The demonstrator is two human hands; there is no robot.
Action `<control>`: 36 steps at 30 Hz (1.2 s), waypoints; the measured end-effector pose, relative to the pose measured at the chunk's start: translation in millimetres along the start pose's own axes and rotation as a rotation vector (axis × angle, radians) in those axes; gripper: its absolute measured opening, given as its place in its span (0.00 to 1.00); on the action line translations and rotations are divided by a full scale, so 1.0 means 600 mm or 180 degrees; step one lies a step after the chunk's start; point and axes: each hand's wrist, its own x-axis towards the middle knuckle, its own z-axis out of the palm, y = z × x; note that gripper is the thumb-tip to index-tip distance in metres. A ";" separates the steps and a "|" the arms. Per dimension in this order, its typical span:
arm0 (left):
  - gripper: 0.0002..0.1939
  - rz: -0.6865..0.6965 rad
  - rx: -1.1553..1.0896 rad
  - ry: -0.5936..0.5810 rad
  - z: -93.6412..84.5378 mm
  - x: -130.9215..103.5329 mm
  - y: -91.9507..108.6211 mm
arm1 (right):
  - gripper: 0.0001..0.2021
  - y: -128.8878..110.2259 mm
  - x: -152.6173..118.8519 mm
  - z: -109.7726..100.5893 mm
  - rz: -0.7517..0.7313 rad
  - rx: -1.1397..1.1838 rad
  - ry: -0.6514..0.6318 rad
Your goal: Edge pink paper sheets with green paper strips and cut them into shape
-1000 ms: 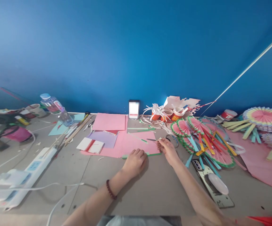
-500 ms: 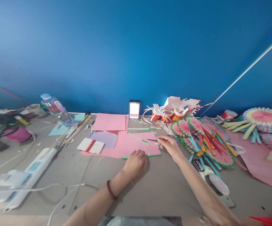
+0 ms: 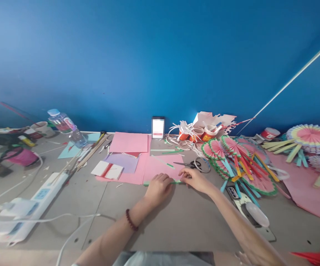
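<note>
A pink paper sheet (image 3: 160,166) with a green strip (image 3: 146,183) along its near edge lies in front of me. My left hand (image 3: 159,188) presses on this edge with bent fingers, a dark bead bracelet at its wrist. To its right, my right hand (image 3: 195,180) pinches at the edge near the sheet's right corner; its fingertips partly hide what is between them. Just beyond this hand lie scissors (image 3: 192,164) with dark handles, beside a clear tape roll (image 3: 203,164). A narrow white-and-green strip (image 3: 169,165) rests on the sheet.
Pleated paper rosettes (image 3: 233,147) with coloured strips crowd the right, near a phone (image 3: 240,199). Red cups (image 3: 209,135) stand by the blue wall. On the left are a tilted water bottle (image 3: 65,123), thin sticks (image 3: 93,151) and a power strip (image 3: 39,195) with cables.
My right hand has come away from the scissors and moved down to the green edge; the scissors and tape roll now show. My left hand has stayed almost in place.
</note>
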 end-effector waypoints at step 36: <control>0.11 0.0384 0.0665 -0.0402 -0.008 0.002 0.016 | 0.05 0.019 0.039 0.014 0.0269 -0.0586 -0.0029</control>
